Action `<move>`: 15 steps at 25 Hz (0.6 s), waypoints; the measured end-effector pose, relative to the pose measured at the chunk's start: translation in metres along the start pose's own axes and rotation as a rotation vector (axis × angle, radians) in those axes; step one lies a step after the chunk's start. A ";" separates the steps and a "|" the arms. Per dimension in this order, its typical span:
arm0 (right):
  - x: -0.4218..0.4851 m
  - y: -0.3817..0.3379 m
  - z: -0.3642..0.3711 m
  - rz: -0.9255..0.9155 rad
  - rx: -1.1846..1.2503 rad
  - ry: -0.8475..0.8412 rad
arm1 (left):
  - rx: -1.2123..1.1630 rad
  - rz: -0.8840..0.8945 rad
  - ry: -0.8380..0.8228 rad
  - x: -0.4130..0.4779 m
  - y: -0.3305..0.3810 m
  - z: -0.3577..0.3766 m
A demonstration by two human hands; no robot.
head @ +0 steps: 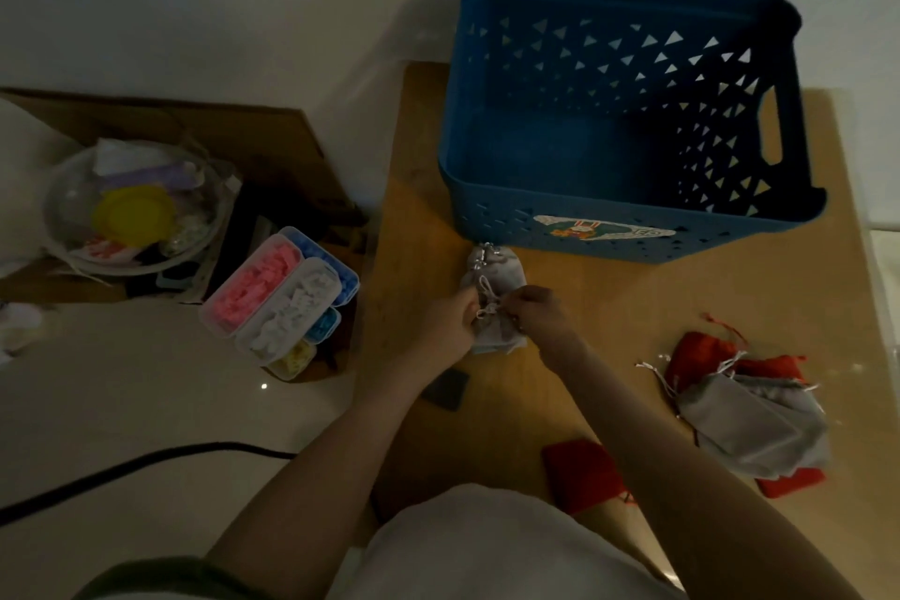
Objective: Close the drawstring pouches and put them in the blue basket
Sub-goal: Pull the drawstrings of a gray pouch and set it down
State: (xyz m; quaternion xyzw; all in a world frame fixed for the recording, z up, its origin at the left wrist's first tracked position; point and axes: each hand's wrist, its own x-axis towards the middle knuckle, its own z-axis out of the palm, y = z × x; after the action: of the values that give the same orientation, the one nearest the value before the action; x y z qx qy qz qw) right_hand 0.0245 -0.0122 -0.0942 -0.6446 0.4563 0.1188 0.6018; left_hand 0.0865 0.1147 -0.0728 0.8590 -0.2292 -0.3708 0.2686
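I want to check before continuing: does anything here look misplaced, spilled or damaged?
Nothing looks spilled or damaged. The blue basket stands upright. One red pouch lies alone at the table's near edge, apart from the pouch pile at the right.

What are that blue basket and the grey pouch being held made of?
Blue basket: probably moulded plastic, matt; stiff walls with triangular cut-outs. Grey pouch: seemingly soft cloth, dull; it crumples, with a cord drawstring.
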 end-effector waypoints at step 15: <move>-0.008 0.018 -0.023 -0.219 -0.672 -0.365 | -0.160 -0.252 0.089 0.004 -0.005 -0.004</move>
State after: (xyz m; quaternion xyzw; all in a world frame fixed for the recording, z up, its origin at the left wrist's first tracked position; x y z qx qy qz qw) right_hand -0.0017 -0.0268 -0.0950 -0.8186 0.2061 0.3093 0.4379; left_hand 0.0927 0.1177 -0.0759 0.8723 -0.0772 -0.3804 0.2973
